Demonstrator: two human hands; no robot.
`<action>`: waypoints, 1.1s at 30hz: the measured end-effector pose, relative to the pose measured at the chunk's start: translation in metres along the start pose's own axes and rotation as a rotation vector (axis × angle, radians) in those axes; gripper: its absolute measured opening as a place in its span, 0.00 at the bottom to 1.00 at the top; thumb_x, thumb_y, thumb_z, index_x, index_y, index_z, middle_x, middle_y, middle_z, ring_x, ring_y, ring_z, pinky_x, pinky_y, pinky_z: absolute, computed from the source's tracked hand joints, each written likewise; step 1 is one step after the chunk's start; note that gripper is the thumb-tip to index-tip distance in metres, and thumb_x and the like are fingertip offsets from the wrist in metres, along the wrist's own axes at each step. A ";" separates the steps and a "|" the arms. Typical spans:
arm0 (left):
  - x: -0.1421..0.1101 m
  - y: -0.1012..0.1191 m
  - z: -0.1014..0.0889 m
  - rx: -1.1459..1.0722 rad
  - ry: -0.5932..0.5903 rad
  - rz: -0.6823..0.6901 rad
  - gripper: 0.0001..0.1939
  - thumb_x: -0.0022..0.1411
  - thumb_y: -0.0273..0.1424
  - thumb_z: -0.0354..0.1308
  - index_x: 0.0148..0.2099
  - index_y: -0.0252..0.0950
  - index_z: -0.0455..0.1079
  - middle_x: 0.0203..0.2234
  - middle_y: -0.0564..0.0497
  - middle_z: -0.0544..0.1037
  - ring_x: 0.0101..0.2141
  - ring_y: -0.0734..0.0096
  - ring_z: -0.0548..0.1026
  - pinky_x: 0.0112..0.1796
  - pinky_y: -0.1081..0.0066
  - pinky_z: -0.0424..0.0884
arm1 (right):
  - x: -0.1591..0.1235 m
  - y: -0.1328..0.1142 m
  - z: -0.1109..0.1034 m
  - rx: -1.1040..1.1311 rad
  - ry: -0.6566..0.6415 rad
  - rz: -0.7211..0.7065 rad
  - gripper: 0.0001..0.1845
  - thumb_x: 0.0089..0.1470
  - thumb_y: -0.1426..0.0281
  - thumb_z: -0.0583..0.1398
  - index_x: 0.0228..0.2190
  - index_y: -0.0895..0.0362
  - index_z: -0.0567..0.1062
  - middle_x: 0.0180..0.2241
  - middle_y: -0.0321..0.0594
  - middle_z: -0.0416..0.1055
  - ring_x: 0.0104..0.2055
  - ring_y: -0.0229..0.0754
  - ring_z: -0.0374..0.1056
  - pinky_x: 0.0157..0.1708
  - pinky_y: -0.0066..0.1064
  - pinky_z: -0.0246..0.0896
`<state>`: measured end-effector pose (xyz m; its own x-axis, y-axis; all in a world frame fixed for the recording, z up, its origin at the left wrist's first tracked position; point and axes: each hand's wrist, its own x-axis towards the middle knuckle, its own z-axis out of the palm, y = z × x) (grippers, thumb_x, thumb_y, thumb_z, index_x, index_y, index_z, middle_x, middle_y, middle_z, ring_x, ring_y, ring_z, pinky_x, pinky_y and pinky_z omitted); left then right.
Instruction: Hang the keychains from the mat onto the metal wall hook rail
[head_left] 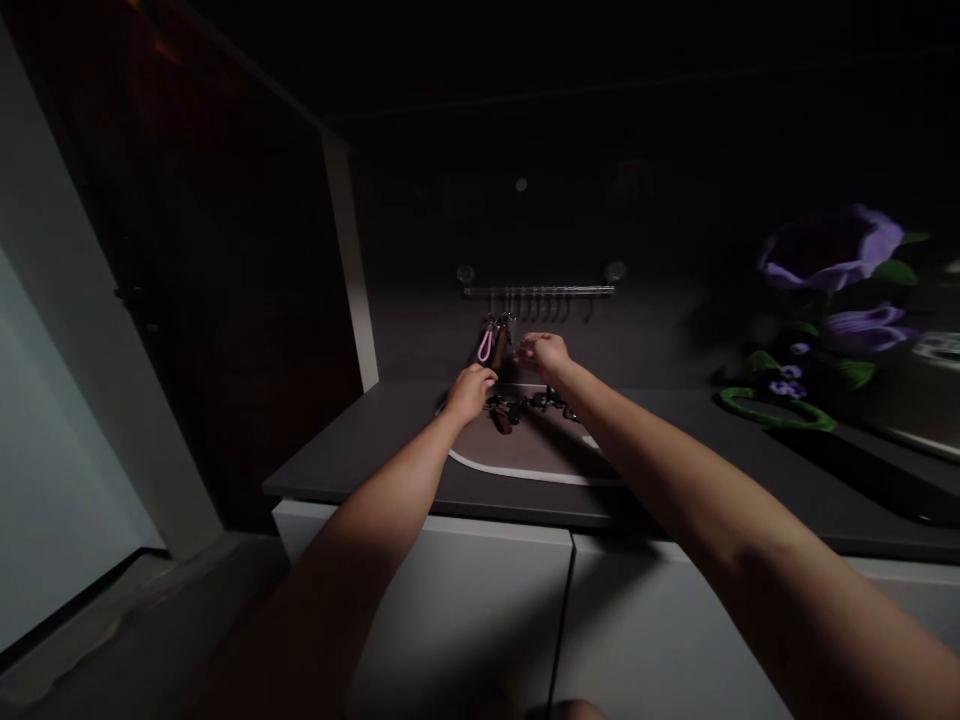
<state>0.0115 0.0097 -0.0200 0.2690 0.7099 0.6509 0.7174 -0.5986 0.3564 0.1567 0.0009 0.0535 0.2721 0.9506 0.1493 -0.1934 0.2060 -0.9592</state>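
My left hand [470, 394] is above the mat, its fingers pressed together near the lower end of a brown strap [499, 348]; whatever they pinch is hidden. The strap hangs with other keys from a clear hook rail [540, 291] on the dark wall. Beside it hangs a pink loop strap [485, 345]. Just right of these my right hand [547, 354] is raised, fingers bent and apart, with nothing visible in them. Below both hands, dark bunched keys [551, 400] and a brown key fob [502, 420] lie on a brown mat with a pale edge [525, 471].
The mat lies on a dark countertop [360, 440] above white cabinet doors [465, 600]. To the right are purple artificial flowers [832, 255], a green ring-shaped stem [776, 410] and a pale container [930, 390]. At the left is a dark door [225, 280]. The light is dim.
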 end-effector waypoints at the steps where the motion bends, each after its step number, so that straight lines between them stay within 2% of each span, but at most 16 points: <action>1: 0.000 0.000 0.000 0.013 -0.025 0.015 0.11 0.57 0.24 0.51 0.39 0.37 0.73 0.36 0.47 0.73 0.40 0.68 0.70 0.43 0.70 0.65 | -0.005 0.002 -0.002 0.001 -0.014 -0.002 0.06 0.45 0.81 0.52 0.25 0.58 0.64 0.19 0.32 0.62 0.19 0.30 0.60 0.25 0.29 0.65; 8: -0.002 -0.007 0.006 0.085 -0.212 0.138 0.17 0.54 0.21 0.51 0.45 0.39 0.72 0.42 0.49 0.75 0.44 0.67 0.69 0.47 0.69 0.63 | -0.027 0.029 -0.022 -0.155 -0.095 -0.119 0.06 0.42 0.79 0.55 0.26 0.60 0.67 0.21 0.33 0.65 0.20 0.29 0.59 0.24 0.23 0.58; 11: -0.002 -0.012 0.008 0.109 -0.257 0.154 0.17 0.55 0.22 0.51 0.45 0.40 0.72 0.41 0.49 0.76 0.43 0.67 0.70 0.46 0.69 0.63 | -0.027 0.042 -0.034 -0.339 -0.087 -0.231 0.06 0.43 0.77 0.55 0.28 0.60 0.69 0.24 0.35 0.68 0.23 0.31 0.61 0.27 0.25 0.59; 14: -0.001 -0.014 0.010 0.131 -0.273 0.153 0.16 0.55 0.23 0.50 0.44 0.40 0.73 0.39 0.48 0.77 0.40 0.67 0.71 0.44 0.69 0.64 | -0.026 0.049 -0.041 -0.590 -0.087 -0.400 0.06 0.44 0.77 0.56 0.28 0.59 0.71 0.25 0.36 0.70 0.27 0.33 0.64 0.35 0.28 0.60; 17: -0.001 -0.011 0.009 0.158 -0.255 0.153 0.15 0.55 0.24 0.52 0.42 0.39 0.74 0.38 0.47 0.77 0.40 0.66 0.71 0.42 0.69 0.64 | -0.027 0.049 -0.043 -0.789 -0.118 -0.522 0.08 0.46 0.77 0.56 0.30 0.58 0.73 0.28 0.39 0.72 0.32 0.37 0.66 0.41 0.31 0.59; 20: -0.001 -0.008 0.006 0.153 -0.242 0.161 0.13 0.55 0.25 0.53 0.40 0.38 0.75 0.37 0.47 0.78 0.39 0.66 0.72 0.42 0.70 0.64 | -0.027 0.050 -0.041 -0.885 -0.143 -0.551 0.09 0.47 0.77 0.55 0.32 0.58 0.74 0.31 0.41 0.73 0.35 0.39 0.67 0.43 0.31 0.58; 27: 0.000 -0.001 0.000 0.103 -0.167 0.072 0.12 0.56 0.26 0.52 0.40 0.35 0.75 0.36 0.44 0.78 0.38 0.64 0.73 0.41 0.70 0.65 | -0.023 0.054 -0.039 -0.898 -0.115 -0.540 0.09 0.47 0.77 0.55 0.31 0.59 0.74 0.32 0.42 0.73 0.36 0.40 0.67 0.43 0.31 0.58; 33: 0.001 0.005 -0.004 -0.065 -0.046 -0.047 0.11 0.57 0.25 0.51 0.39 0.34 0.74 0.35 0.47 0.78 0.37 0.69 0.73 0.40 0.72 0.65 | -0.025 0.054 -0.036 -0.822 -0.130 -0.547 0.08 0.46 0.76 0.56 0.31 0.58 0.74 0.31 0.41 0.73 0.34 0.38 0.66 0.42 0.30 0.58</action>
<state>0.0128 0.0054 -0.0149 0.2665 0.7528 0.6018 0.6868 -0.5864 0.4294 0.1738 -0.0199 -0.0107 0.0143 0.8009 0.5986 0.6542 0.4453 -0.6113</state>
